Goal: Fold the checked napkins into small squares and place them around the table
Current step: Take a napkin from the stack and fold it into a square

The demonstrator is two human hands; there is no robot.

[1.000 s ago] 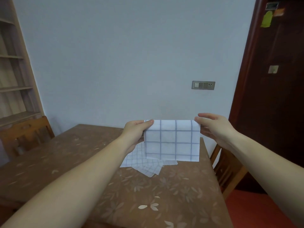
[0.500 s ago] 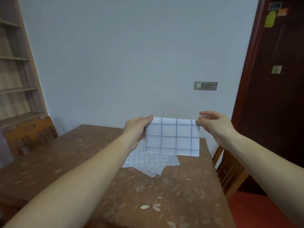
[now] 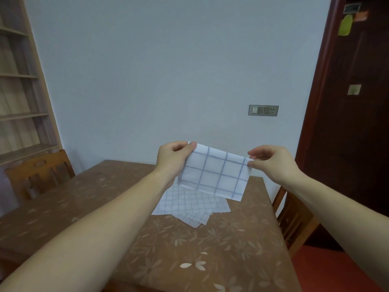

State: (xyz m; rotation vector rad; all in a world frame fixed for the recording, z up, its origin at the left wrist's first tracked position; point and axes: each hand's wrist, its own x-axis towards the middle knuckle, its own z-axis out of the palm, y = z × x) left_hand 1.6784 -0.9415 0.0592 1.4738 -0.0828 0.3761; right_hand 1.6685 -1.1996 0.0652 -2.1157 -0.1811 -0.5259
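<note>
Below the hands, a glossy brown counter (image 3: 231, 239) printed with pale flowers, running away to a plain bluish-white wall (image 3: 168, 70). Far left of the left hand, a wooden chair (image 3: 40, 173) drawn up to the counter's edge, and behind it a light wooden shelf (image 3: 21, 81). Just under the right forearm, a second chair (image 3: 294, 218) at the counter's right side, over red floor (image 3: 328, 270). On the wall above the right hand, a grey switch plate (image 3: 263, 110). Right of the right hand, a dark brown door (image 3: 347, 133) bearing a green note (image 3: 345, 27), an orange note (image 3: 361, 16), a dark card (image 3: 352, 7) and a small pale hook (image 3: 354, 89); any writing on these too small to read.

Held in the air above the counter, a folded napkin (image 3: 216, 173), white with blue checks, its top edge sloping down to the right. Pinched at the upper left corner by the left hand (image 3: 171, 159), thumb in front and curled fingers behind; pinched at the upper right corner by the right hand (image 3: 271, 163), thumb against fingertips. Hands apart, cloth stretched between them. Directly beneath, flat on the counter, a loose pile (image 3: 189, 205) of more checked napkins, overlapping at angles.
</note>
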